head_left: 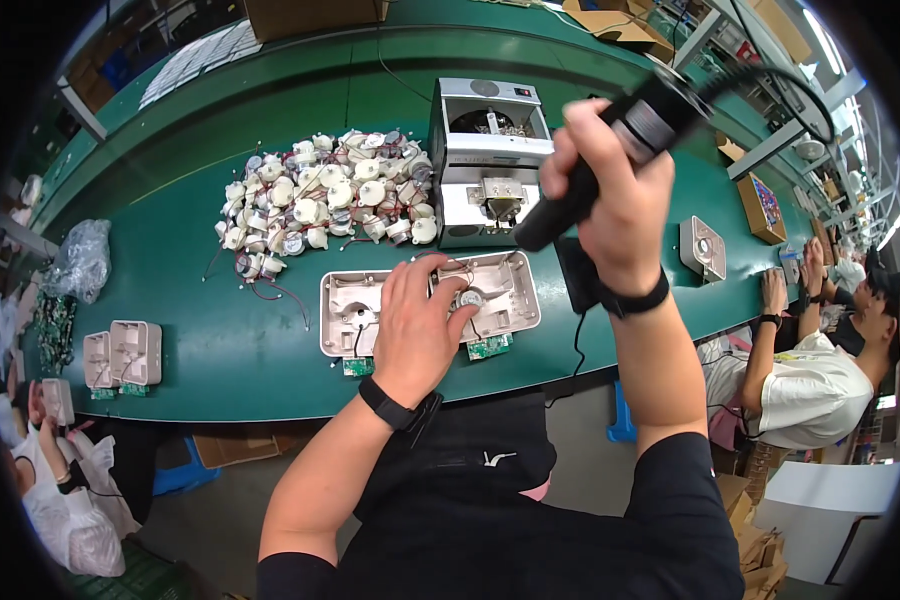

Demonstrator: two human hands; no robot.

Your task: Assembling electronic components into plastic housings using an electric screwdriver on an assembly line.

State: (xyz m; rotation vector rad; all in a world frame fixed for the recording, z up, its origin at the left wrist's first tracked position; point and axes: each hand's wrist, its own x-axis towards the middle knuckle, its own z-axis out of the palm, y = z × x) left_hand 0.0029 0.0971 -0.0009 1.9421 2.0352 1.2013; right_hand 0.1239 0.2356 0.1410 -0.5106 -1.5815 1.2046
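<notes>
The right hand [610,190] was raised, its forearm reaching forward and its fingers wrapped around a black corded driver [660,112] (the nose slanted down toward the left hand). The left hand [417,320] lay palm down, fingers spread and slightly bent, over two pale housings [515,285] side by side beneath it. A round motor [470,299] sat just right of its thumb and forefinger; beyond its fingertips, loose motors [320,195] lay heaped on the tabletop [260,375].
</notes>
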